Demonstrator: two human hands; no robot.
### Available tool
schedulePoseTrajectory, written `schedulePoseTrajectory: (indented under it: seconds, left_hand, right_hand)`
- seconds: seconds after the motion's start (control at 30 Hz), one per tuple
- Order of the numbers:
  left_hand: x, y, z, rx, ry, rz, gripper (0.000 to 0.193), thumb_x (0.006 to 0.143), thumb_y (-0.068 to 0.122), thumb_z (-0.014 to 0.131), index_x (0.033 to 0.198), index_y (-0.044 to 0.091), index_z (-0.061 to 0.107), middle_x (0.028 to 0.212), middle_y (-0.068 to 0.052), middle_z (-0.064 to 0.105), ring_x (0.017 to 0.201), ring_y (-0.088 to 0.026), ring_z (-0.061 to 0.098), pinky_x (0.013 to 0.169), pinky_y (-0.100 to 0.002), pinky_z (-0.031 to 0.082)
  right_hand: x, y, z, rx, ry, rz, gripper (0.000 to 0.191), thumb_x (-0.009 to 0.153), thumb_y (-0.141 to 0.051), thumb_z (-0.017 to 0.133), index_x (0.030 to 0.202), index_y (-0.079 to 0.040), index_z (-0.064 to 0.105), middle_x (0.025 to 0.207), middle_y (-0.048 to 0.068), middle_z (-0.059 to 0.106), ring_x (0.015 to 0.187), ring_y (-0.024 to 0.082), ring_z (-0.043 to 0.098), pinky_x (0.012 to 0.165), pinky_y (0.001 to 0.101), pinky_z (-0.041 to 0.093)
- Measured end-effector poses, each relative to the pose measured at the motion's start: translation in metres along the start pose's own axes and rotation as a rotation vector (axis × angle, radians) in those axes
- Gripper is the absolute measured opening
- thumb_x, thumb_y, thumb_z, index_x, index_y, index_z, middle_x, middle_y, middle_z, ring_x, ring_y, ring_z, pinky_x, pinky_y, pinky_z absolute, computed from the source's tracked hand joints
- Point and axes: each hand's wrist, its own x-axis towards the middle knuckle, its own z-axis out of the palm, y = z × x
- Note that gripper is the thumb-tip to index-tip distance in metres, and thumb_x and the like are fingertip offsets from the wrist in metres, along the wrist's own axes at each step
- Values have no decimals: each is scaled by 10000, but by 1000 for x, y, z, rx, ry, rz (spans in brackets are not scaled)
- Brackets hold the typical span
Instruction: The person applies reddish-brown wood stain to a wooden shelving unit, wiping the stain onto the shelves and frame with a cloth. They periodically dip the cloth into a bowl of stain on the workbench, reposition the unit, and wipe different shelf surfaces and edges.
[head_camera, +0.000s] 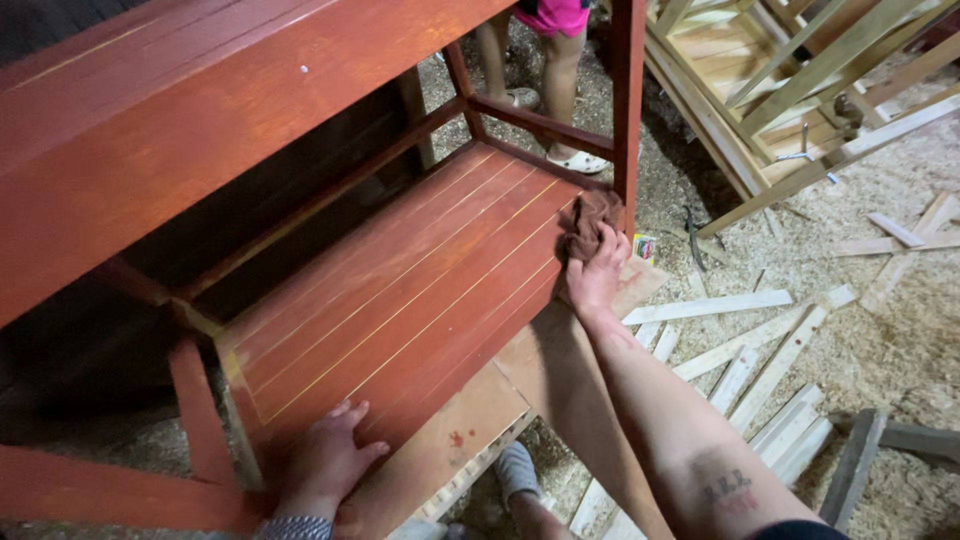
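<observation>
A large red-stained wooden bench (200, 130) fills the left and centre of the frame, its slatted lower shelf (400, 290) running diagonally toward the middle, with pale wood offcuts (745, 345) strewn over sawdust at the right and another person's legs (560, 90) at the top. The person's right hand (597, 275), centre right, presses a crumpled brown rag (588, 222) against the shelf's far corner, fingers clasped over it. The left hand (325, 462), bottom centre-left, lies flat and unclenched on the shelf's near edge.
</observation>
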Motion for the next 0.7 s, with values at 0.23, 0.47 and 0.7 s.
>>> schedulePoseTrajectory:
  seconds: [0.23,0.47,0.7]
  left_hand:
    - [10,4,-9,168,-153,-114,807,703,478,882,1418,252,582,1458,-2,597,1384,-238,546,1239,-466,293]
    - [51,12,-29,283,-314,-50,886,649,614,912,1380,218,605,1375,-61,683,1319,-248,634,1152,-375,499]
    - [78,40,-12,255,-488,-150,1388,714,429,955,1662,317,-53,1447,-161,593,1394,-300,560,1212,-418,417]
  right_hand:
    - [-165,-73,33,179,0,225,753,945,-54,556,1581,75,174,1600,421,84,1486,567,92,1210,568,152]
    - [-182,-70,36,262,36,270,609,828,-61,646,1392,-47,416,1388,263,460,1347,453,428,1166,518,355]
    - [31,65,34,31,92,381,739,884,-152,640,1531,3,318,1460,306,422,1363,479,404,1167,520,337]
